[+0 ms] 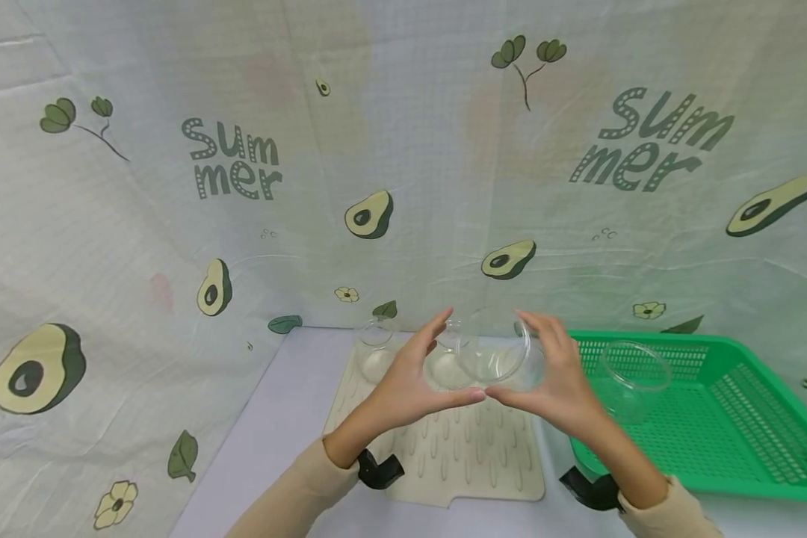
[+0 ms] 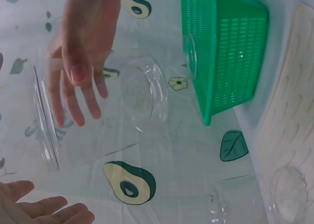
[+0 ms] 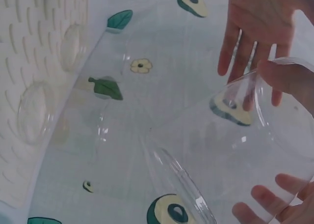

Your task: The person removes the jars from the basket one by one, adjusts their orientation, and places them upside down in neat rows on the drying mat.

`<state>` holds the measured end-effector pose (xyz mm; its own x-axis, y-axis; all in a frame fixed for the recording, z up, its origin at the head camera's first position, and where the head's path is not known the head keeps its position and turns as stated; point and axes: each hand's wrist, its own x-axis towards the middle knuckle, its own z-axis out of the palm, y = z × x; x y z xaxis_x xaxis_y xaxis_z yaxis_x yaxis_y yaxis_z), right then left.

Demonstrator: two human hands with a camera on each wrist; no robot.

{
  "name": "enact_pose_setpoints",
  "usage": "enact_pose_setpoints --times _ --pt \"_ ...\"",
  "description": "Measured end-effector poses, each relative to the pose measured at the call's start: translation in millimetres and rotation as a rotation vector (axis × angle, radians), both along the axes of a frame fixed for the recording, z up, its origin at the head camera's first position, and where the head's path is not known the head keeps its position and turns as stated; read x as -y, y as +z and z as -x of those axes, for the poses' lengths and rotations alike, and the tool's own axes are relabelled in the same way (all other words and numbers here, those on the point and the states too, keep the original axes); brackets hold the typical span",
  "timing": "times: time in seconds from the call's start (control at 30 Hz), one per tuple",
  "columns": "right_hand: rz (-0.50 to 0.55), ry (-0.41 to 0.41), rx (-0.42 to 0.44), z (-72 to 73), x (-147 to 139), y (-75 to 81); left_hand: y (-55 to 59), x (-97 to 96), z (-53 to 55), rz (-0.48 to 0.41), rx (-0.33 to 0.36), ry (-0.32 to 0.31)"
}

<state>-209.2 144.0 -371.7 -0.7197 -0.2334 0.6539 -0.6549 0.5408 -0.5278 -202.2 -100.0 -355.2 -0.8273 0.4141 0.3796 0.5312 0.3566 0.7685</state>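
My right hand (image 1: 557, 381) holds a clear cup (image 1: 496, 364) tilted on its side above the mat, thumb below and fingers above. In the right wrist view, the cup's see-through wall (image 3: 206, 130) runs between the right thumb (image 3: 287, 79) and the fingers. My left hand (image 1: 406, 379) is spread on the cup's other side, its fingers extended. The two thumb tips nearly meet in the head view; whether the left thumb touches the cup, I cannot tell. Two more clear cups, one at left (image 1: 375, 365) and one behind the hands (image 1: 447, 370), stand on the cream ridged mat (image 1: 471, 456).
A green plastic basket (image 1: 733, 418) sits to the right of the mat, with another clear cup (image 1: 635, 377) inside it. Behind the white table (image 1: 262, 418) hangs a pale cloth (image 1: 430, 149) printed with avocados. Black bands (image 1: 379, 471) circle both wrists.
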Motion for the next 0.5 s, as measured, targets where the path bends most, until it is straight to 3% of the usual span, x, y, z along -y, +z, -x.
enact_pose_setpoints --times 0.27,0.5 --pt "-0.087 -0.001 -0.139 8.4 8 -2.4 2.6 -10.4 7.9 0.012 -0.037 0.008" --pt "-0.144 -0.040 -0.222 12.5 16 -5.5 2.6 -16.2 10.6 -0.013 -0.029 0.024"
